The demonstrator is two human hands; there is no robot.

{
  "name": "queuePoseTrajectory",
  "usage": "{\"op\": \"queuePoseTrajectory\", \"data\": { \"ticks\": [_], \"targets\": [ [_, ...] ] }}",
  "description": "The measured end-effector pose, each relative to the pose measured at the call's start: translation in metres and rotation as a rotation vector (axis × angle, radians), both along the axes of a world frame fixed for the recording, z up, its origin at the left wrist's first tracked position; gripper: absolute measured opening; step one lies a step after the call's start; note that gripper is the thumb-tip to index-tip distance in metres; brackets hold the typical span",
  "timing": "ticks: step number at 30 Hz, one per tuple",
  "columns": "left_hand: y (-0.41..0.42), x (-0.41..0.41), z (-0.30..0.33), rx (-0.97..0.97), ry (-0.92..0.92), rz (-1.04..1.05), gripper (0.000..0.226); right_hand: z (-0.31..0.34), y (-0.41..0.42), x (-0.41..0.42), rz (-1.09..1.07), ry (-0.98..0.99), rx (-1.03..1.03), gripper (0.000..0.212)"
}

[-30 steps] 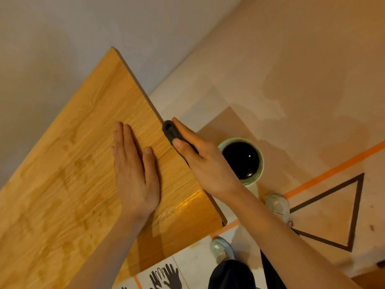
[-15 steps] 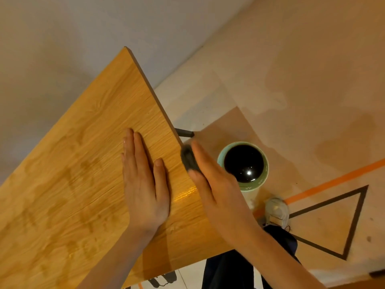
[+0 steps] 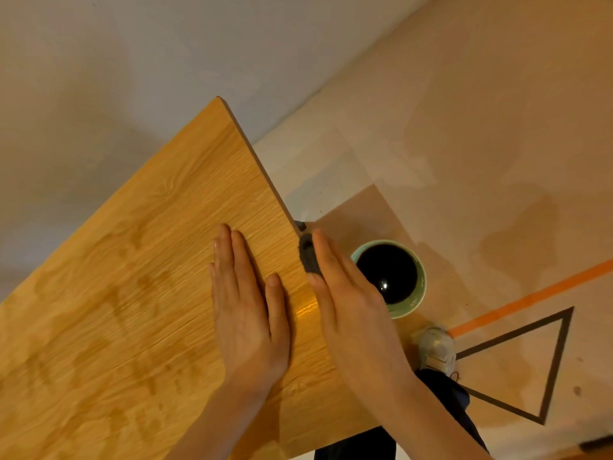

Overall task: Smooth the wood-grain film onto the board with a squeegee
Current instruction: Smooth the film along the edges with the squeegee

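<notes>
Pressing squeegee [image 3: 307,257] under right fingers [image 3: 326,257] (board [image 3: 149,260] edge)

Bare forearms without sleeves, dark trousers [image 3: 447,396], and what looks like a pale grey shoe [image 3: 436,348].

1. Board [image 3: 132,293]: flat wood-grain top surface, carrying the work. The left hand [image 3: 247,313] lies flat, palm down, on it.
2. Floor [image 3: 481,144]: pale, patchy. Standing on it, just beside the board's edge, a green bin [image 3: 416,305] with a black liner.
3. Floor markings: orange tape line [image 3: 530,298] and dark taped triangle [image 3: 560,346].
</notes>
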State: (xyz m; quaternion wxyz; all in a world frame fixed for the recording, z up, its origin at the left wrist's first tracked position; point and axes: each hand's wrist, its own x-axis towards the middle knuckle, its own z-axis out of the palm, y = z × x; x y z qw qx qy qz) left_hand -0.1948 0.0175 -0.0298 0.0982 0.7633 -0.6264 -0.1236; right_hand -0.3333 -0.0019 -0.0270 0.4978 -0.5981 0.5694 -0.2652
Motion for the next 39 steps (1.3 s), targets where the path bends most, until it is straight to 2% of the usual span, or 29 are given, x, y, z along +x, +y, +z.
{"op": "queuePoseTrajectory", "data": {
  "ticks": [4, 7, 9, 13, 15, 18, 21, 25, 27, 33, 36, 39],
  "targets": [
    [0.000, -0.001, 0.001, 0.012, 0.027, -0.004, 0.064, 0.000, -0.066, 0.027, 0.043, -0.024, -0.028, 0.054],
    [0.002, 0.006, 0.014, 0.048, 0.229, -0.007, 0.066, -0.001, -0.060, 0.019, -0.021, -0.116, 0.012, 0.054],
    [-0.005, 0.023, 0.025, 0.064, 0.295, -0.040, 0.065, 0.003, -0.040, 0.007, -0.093, -0.156, 0.049, 0.055],
    [-0.041, 0.080, 0.022, 0.050, 0.171, -0.087, 0.065, 0.004, -0.020, 0.003, -0.112, -0.163, 0.031, 0.043],
    [-0.059, 0.110, 0.016, 0.046, 0.125, -0.094, 0.065, 0.002, -0.033, 0.014, -0.120, -0.157, 0.039, 0.046],
    [-0.073, 0.134, 0.008, 0.053, 0.066, -0.103, 0.067, 0.001, -0.071, 0.039, -0.153, -0.167, 0.045, 0.048],
    [-0.073, 0.134, 0.002, 0.026, -0.001, -0.115, 0.066, -0.003, -0.130, 0.069, -0.101, -0.040, -0.015, 0.045],
    [-0.072, 0.133, -0.002, 0.010, -0.029, -0.121, 0.065, -0.012, -0.202, 0.104, -0.077, -0.015, -0.059, 0.037],
    [-0.073, 0.134, -0.003, 0.010, -0.042, -0.120, 0.065, -0.013, -0.196, 0.100, -0.058, -0.009, -0.059, 0.037],
    [-0.071, 0.128, -0.002, -0.057, -0.047, -0.156, 0.066, 0.016, -0.073, 0.048, -0.173, 0.014, 0.024, 0.039],
    [-0.075, 0.131, -0.003, -0.065, -0.068, -0.148, 0.066, 0.010, -0.101, 0.063, -0.172, 0.089, -0.020, 0.039],
    [-0.075, 0.132, -0.003, -0.073, -0.069, -0.147, 0.065, -0.001, -0.161, 0.093, -0.124, 0.134, -0.159, 0.038]
  ]
}}
